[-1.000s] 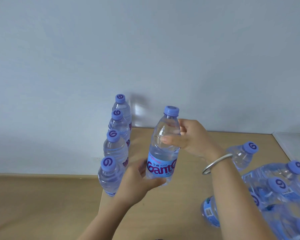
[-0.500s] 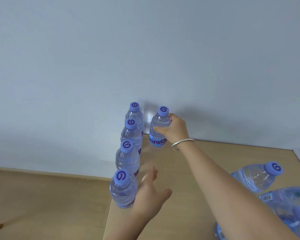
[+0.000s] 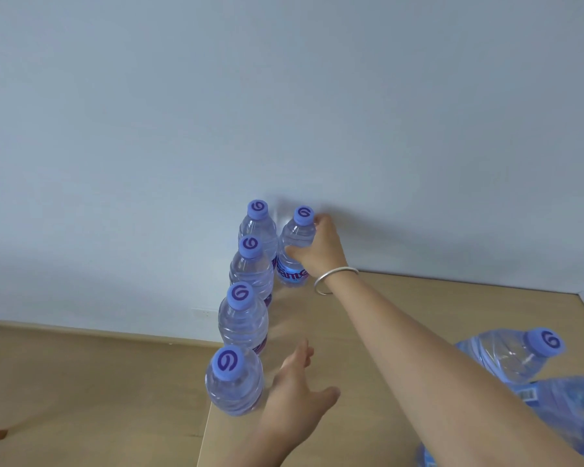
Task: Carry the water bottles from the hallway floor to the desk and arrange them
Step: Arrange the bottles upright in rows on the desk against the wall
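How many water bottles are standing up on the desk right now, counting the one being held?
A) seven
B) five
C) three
B: four bottles stand in a row along the desk's left edge, and the right hand holds a fifth bottle upright beside the far end; the bottles at the right lie on their sides.

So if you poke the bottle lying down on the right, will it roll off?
Probably it would roll: the lying bottle is round and rests on its side on the smooth desk. It looks full of water, so likely heavy for its size. Its thin, crinkly plastic would probably dent a little if squeezed.
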`<state>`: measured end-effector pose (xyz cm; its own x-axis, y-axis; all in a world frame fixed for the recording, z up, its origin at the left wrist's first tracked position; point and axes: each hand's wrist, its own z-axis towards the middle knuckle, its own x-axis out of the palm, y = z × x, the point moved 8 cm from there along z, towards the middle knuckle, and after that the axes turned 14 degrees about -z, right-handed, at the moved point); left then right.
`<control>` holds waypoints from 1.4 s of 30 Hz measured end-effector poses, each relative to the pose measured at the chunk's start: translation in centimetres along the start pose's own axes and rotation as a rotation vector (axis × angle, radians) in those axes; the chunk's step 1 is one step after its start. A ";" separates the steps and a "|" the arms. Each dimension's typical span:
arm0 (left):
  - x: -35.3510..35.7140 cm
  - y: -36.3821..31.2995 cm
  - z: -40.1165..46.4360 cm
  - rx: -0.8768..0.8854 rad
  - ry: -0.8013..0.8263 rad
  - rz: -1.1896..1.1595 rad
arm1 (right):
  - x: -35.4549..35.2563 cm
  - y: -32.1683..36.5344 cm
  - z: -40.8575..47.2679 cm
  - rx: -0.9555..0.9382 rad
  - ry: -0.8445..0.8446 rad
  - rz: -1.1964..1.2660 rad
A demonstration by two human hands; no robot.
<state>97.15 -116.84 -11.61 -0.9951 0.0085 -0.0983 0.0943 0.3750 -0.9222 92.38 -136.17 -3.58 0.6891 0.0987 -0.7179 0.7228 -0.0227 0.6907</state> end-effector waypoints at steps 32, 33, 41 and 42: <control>1.6 -2.3 -2.5 0.171 0.108 0.246 | -22.6 -13.3 -16.4 0.350 -0.407 -0.509; 1.7 -2.7 -2.5 0.189 0.112 0.260 | -22.8 -12.0 -16.7 0.310 -0.428 -0.501; 2.1 -7.5 -2.1 0.353 0.118 0.293 | -24.3 0.1 -19.9 -0.033 -0.473 -0.264; 2.0 -8.2 -2.3 0.373 0.118 0.257 | -23.9 1.3 -20.2 -0.069 -0.457 -0.223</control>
<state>94.37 -117.80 -3.40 -0.9325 0.1708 -0.3181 0.3209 -0.0118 -0.9470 75.80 -118.44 16.25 0.4819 -0.3516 -0.8026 0.8604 0.0170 0.5093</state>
